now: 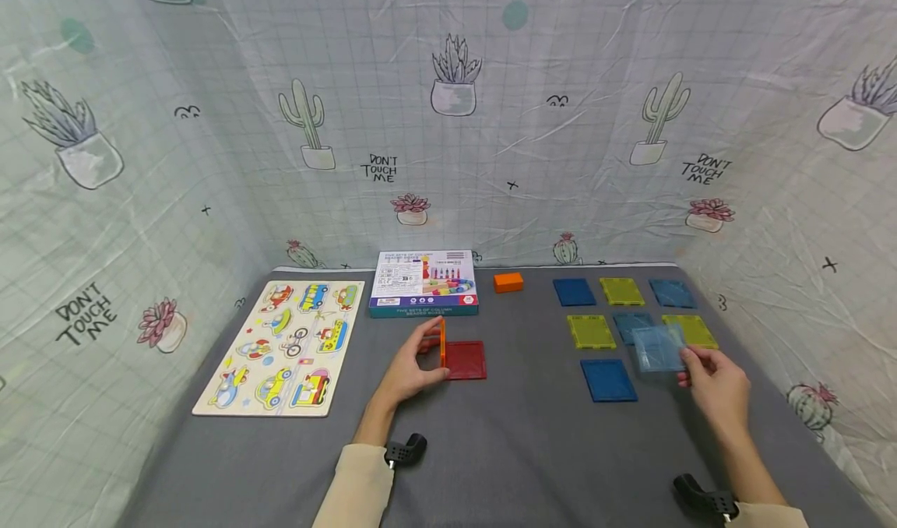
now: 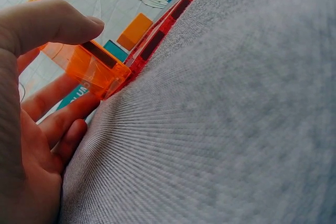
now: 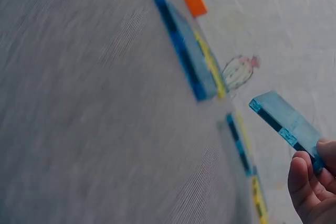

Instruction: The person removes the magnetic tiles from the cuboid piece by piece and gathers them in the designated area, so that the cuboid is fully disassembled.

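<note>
My left hand (image 1: 413,364) holds an orange see-through square tile (image 2: 86,66) on edge between thumb and fingers. The tile stands upright at the left side of a red square tile (image 1: 466,360), which lies flat on the grey cloth. Over on the right, my right hand (image 1: 718,384) pinches a light blue see-through tile (image 1: 659,349) by its edge, raised above the cloth. Beneath and behind it lie another light blue tile (image 1: 631,325) and a yellow tile (image 1: 694,330), both partly covered in the head view.
More flat tiles lie at the right, among them a dark blue tile (image 1: 608,380) and a yellow tile (image 1: 591,332). An orange block (image 1: 508,282) and a boxed set (image 1: 423,283) stand at the back. A picture puzzle board (image 1: 280,349) lies at the left.
</note>
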Motion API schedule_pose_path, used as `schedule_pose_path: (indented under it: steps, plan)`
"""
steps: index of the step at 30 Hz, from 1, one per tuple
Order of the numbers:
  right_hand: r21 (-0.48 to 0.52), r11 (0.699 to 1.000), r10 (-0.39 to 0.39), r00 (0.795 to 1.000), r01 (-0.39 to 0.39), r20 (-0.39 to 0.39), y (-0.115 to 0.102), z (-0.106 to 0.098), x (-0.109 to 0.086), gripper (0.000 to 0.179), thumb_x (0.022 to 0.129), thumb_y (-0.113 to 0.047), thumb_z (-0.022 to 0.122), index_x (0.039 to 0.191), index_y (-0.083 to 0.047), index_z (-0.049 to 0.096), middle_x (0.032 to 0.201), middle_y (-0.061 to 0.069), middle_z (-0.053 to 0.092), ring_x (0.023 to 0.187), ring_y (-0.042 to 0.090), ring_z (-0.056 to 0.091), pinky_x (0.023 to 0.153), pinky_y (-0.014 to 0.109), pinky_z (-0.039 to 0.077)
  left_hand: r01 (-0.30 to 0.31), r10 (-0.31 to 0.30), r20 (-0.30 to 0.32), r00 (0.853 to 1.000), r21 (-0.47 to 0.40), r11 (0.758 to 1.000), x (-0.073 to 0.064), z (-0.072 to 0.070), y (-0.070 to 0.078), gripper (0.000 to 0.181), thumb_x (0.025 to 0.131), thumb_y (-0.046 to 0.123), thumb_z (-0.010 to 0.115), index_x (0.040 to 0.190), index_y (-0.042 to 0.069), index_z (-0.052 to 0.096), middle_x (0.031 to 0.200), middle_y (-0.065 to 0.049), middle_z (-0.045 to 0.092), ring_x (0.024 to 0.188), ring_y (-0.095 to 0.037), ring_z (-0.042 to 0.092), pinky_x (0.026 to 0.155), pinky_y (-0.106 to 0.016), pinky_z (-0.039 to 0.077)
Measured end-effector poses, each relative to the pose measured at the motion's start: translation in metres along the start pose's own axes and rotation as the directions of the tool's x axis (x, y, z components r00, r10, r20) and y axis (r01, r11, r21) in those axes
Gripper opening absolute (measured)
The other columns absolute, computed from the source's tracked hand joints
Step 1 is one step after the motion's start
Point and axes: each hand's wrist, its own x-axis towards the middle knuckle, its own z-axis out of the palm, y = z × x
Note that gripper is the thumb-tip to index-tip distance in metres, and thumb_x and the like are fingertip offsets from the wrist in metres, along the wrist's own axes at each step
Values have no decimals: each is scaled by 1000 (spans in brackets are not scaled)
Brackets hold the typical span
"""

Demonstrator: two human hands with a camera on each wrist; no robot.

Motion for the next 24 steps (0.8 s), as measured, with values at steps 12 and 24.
schedule_pose_path:
  steps: [12,24]
  plan:
    - [-188,982,37,996,-21,80,26,-9,-4,42,103,-32,55,117,6,67,75,10,72,50,0,59,48,19,48,-13,13,3,1000,-30,999,-1,0,-3,86,78,1,76,154,7,36,149,-25,46,133,-47,48,113,-65,35]
    - [-304,951,-7,986,58,167,34,-17,-7,40,104,-26,53,113,11,67,76,14,73,51,2,58,50,20,44,-15,16,15,1000,-20,1000,-1,0,-1,85,79,2,76,154,7,36,149,-24,47,134,-49,46,113,-65,34]
